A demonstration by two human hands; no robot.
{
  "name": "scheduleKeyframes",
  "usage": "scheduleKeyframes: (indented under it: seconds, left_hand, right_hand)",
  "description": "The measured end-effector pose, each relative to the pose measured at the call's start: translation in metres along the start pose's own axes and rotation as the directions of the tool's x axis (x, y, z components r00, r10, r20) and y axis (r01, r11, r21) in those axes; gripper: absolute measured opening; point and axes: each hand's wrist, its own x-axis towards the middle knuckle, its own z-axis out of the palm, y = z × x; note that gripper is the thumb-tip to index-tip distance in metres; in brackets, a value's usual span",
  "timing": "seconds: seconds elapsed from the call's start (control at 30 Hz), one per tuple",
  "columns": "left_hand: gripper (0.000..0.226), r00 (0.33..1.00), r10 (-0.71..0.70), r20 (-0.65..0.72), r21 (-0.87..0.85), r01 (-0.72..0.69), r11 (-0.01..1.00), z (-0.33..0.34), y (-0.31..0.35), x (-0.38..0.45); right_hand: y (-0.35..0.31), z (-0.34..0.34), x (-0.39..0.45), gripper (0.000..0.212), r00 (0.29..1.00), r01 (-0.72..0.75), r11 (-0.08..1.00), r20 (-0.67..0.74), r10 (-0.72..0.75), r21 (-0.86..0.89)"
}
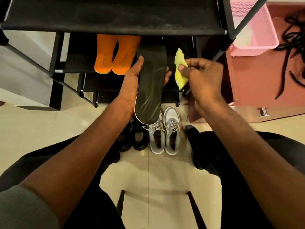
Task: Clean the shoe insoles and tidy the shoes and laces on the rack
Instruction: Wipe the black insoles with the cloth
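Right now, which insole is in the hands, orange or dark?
The dark insole. The left hand grips it, off the rack. The two orange insoles lie side by side on a rack shelf, untouched. The right hand pinches a yellow cloth.

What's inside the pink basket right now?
Inside the pink basket, something pale yellowish shows through the mesh wall; the rack's post covers the basket's left part, so the rest stays hidden.

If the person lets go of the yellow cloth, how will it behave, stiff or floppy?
Probably floppy: the yellow cloth folds and droops where the right hand pinches it. Likely light, since fingertips alone hold it. It should not roll.
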Motion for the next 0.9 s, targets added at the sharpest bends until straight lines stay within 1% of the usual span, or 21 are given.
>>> scheduleKeyframes:
  seconds: [0.07, 0.13, 0.2, 0.23, 0.37, 0.43, 0.57, 0.63, 0.7, 0.73, 0.8, 0.9]
  left_hand:
    - [0.052, 1.0, 0.014, 0.008, 0.055, -0.015, 0.998, 0.001, -0.005, 0.0]
    - [0.045, 1.0, 0.014, 0.006, 0.104, -0.015, 0.994, 0.006, -0.008, -0.003]
    - [0.048, 1.0, -0.011, 0.023, 0.111, 0.009, 0.994, 0.011, -0.012, -0.007]
    - [0.05, 0.999, -0.017, 0.027, 0.105, 0.014, 0.994, 0.013, -0.015, -0.009]
    - [0.056, 0.996, -0.041, 0.076, 0.085, 0.035, 0.996, 0.017, -0.024, -0.014]
    - [0.058, 0.996, -0.04, 0.079, 0.066, 0.035, 0.997, 0.016, -0.029, -0.014]
    - [0.065, 0.997, -0.021, 0.069, 0.03, 0.019, 0.999, 0.012, -0.032, -0.008]
    - [0.062, 0.995, -0.016, 0.093, 0.027, 0.013, 1.0, 0.01, -0.03, -0.005]
    - [0.061, 0.992, -0.02, 0.127, 0.033, 0.016, 0.999, 0.012, -0.029, -0.005]
    - [0.061, 0.989, -0.022, 0.145, 0.032, 0.018, 0.999, 0.012, -0.03, -0.005]
    - [0.061, 0.985, -0.051, 0.163, 0.028, 0.047, 0.999, 0.012, -0.032, -0.005]
    - [0.07, 0.987, -0.055, 0.149, 0.041, 0.049, 0.998, 0.012, -0.029, -0.006]
  right_hand:
    - [-0.001, 0.001, 0.002, 0.015, 1.0, 0.004, 1.0, 0.011, -0.004, -0.015]
    - [-0.001, 0.005, -0.001, 0.012, 0.997, 0.073, 0.989, 0.014, -0.072, -0.125]
    - [-0.001, 0.007, -0.005, 0.011, 0.986, 0.161, 0.952, 0.012, -0.164, -0.26]
    - [0.0, 0.007, -0.006, 0.01, 0.982, 0.181, 0.934, 0.013, -0.187, -0.306]
    - [0.002, 0.008, -0.009, 0.002, 0.977, 0.2, 0.871, 0.021, -0.213, -0.449]
    - [0.001, 0.008, -0.011, 0.005, 0.97, 0.237, 0.84, 0.065, -0.236, -0.489]
    - [-0.004, 0.007, -0.015, 0.015, 0.951, 0.308, 0.787, 0.182, -0.249, -0.535]
    - [-0.004, 0.007, -0.013, 0.018, 0.952, 0.305, 0.799, 0.163, -0.258, -0.518]
    - [-0.005, 0.005, -0.009, 0.014, 0.966, 0.256, 0.836, 0.102, -0.237, -0.485]
    - [-0.006, 0.004, -0.008, 0.012, 0.969, 0.244, 0.834, 0.089, -0.231, -0.495]
    - [-0.007, 0.004, -0.007, 0.009, 0.969, 0.246, 0.815, 0.102, -0.227, -0.525]
    - [-0.007, 0.008, -0.015, 0.006, 0.975, 0.211, 0.874, 0.151, -0.16, -0.438]
